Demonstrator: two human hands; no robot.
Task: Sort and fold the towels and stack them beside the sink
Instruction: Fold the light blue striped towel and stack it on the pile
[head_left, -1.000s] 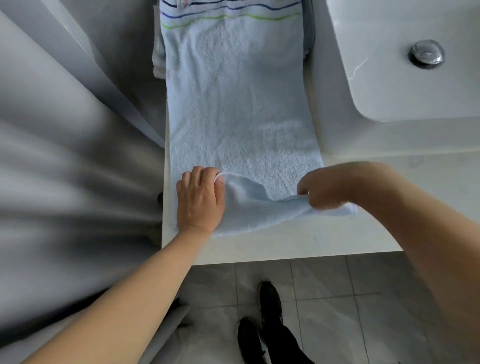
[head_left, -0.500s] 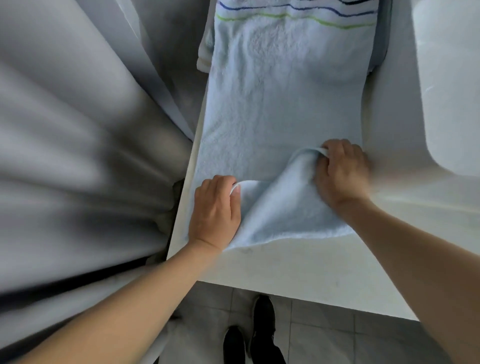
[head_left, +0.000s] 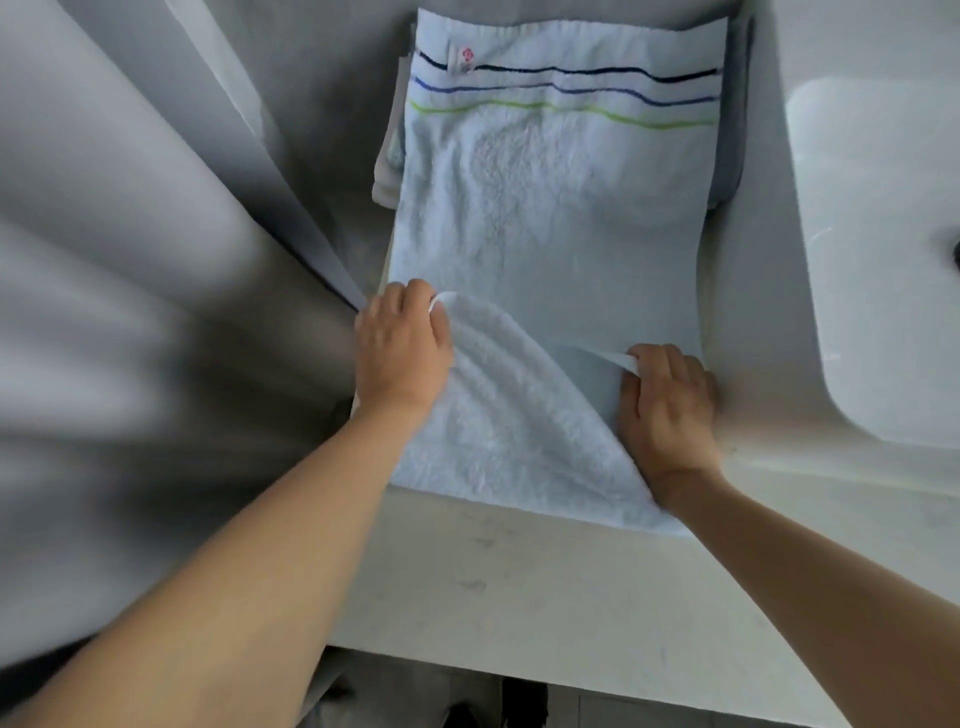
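Observation:
A pale blue towel (head_left: 545, 218) with dark blue and green stripes at its far end lies lengthwise on the white counter (head_left: 519, 582), left of the sink (head_left: 883, 260). Its near end is folded up over itself. My left hand (head_left: 402, 353) grips the left corner of that near edge. My right hand (head_left: 667, 410) pinches the right corner, lower down, so the fold runs slanted. Under the towel's far end lie other folded towels: a whitish one (head_left: 389, 161) peeks out at the left and a grey one (head_left: 730, 156) at the right.
A grey curtain or wall panel (head_left: 156, 312) fills the left side, right against the counter's left edge. The counter's front edge runs below my forearms, with tiled floor and dark shoes (head_left: 519, 701) beneath.
Both hands have carried the towel's near edge farther from me, lengthening the fold. The left corner is now ahead of the right one. The camera has shifted, so the sink sits farther right.

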